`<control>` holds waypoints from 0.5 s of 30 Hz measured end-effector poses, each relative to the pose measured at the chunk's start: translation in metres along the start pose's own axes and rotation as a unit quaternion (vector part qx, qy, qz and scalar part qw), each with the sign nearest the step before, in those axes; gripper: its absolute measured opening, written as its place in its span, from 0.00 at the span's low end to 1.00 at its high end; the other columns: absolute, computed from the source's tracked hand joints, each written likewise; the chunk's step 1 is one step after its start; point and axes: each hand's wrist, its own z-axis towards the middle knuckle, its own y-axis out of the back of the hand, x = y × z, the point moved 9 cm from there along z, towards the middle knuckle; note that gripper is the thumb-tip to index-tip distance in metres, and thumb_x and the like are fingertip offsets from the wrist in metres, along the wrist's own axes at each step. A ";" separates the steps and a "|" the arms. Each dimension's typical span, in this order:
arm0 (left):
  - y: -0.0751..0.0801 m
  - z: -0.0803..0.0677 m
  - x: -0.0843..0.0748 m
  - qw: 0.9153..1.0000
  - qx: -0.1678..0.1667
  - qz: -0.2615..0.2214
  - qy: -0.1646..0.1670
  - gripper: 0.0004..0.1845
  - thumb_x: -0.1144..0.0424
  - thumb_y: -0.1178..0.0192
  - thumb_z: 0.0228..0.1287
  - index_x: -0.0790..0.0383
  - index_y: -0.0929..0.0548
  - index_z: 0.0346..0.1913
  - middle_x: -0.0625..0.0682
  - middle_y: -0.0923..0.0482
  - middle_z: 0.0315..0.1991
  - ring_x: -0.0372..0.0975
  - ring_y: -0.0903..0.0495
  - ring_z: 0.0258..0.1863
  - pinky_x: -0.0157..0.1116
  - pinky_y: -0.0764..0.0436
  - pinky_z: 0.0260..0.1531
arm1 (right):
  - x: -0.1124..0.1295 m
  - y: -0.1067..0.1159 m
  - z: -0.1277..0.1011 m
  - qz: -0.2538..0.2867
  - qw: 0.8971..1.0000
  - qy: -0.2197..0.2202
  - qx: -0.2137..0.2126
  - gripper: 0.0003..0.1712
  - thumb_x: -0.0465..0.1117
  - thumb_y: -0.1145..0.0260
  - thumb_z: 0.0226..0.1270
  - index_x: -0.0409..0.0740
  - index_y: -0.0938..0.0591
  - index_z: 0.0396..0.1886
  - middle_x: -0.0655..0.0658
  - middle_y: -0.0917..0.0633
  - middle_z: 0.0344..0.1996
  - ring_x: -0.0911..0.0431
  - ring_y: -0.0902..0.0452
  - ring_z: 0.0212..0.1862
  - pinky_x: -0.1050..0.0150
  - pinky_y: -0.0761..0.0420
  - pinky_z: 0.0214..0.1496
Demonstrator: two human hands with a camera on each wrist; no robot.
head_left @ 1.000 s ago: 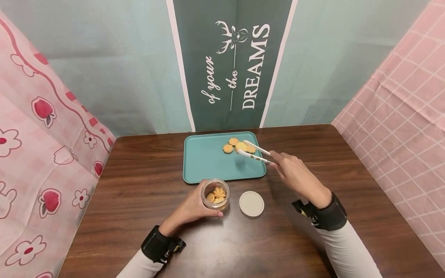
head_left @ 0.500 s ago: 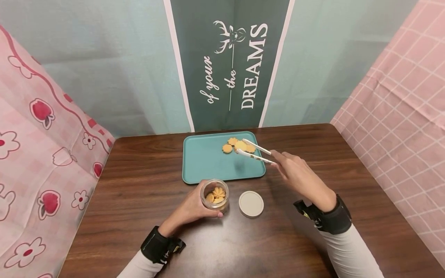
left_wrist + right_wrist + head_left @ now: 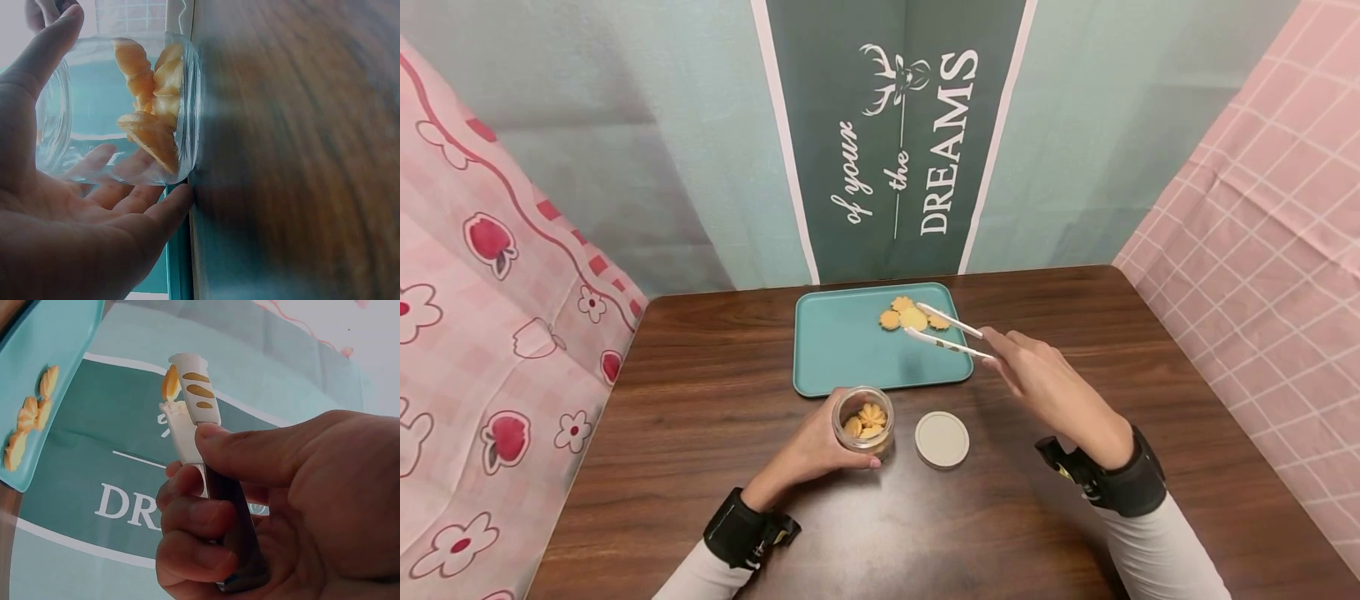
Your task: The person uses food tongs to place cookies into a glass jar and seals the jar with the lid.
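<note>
Nearest, the left hand gripped a lidless jar of cookies, seemingly to steady it; the lid lay near. Farther off, the right hand squeezed tongs, apparently to keep one cookie pinched between their tips above a tray bearing other cookies

White lettering on dark green panel: "of your", "the", "DREAMS".

I take this for a makeshift recording booth: a wood-grain table curtained on three sides by a pink strawberry cloth, a blue-green hanging lettered DREAMS and a pink checked cloth. Black wrist bands carrying small gadgets point the same way.
</note>
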 end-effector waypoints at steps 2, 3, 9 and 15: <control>0.000 0.000 0.000 1.000 0.000 0.001 0.002 0.53 0.53 0.11 0.42 0.57 0.28 0.72 0.52 0.20 0.65 0.46 0.22 0.65 0.55 0.29 0.70 | 0.002 0.001 0.000 -0.001 1.000 0.003 -0.002 0.19 0.30 0.31 0.73 0.32 0.20 0.61 0.49 0.28 0.25 0.57 0.36 0.24 0.64 0.33 0.25; 0.000 0.000 0.000 1.000 0.000 0.001 0.002 0.53 0.53 0.11 0.41 0.57 0.28 0.72 0.52 0.20 0.65 0.46 0.22 0.65 0.55 0.29 0.70 | 0.003 0.002 -0.001 -0.001 1.000 0.005 -0.004 0.19 0.30 0.30 0.73 0.33 0.20 0.61 0.49 0.28 0.25 0.57 0.36 0.25 0.64 0.33 0.25; 0.000 0.000 0.000 1.000 -0.001 0.000 0.006 0.53 0.53 0.10 0.41 0.58 0.28 0.72 0.52 0.20 0.65 0.45 0.22 0.65 0.54 0.29 0.71 | 0.007 0.001 -0.002 0.002 1.000 0.014 0.016 0.22 0.30 0.30 0.72 0.33 0.21 0.64 0.50 0.28 0.26 0.58 0.35 0.26 0.64 0.32 0.26; -0.001 0.000 -0.001 1.000 0.000 -0.002 0.001 0.53 0.54 0.10 0.41 0.58 0.28 0.72 0.53 0.20 0.65 0.46 0.23 0.65 0.55 0.30 0.71 | 0.015 0.003 -0.004 0.006 0.999 0.034 0.013 0.22 0.29 0.30 0.72 0.36 0.20 0.63 0.52 0.26 0.27 0.60 0.33 0.26 0.64 0.27 0.29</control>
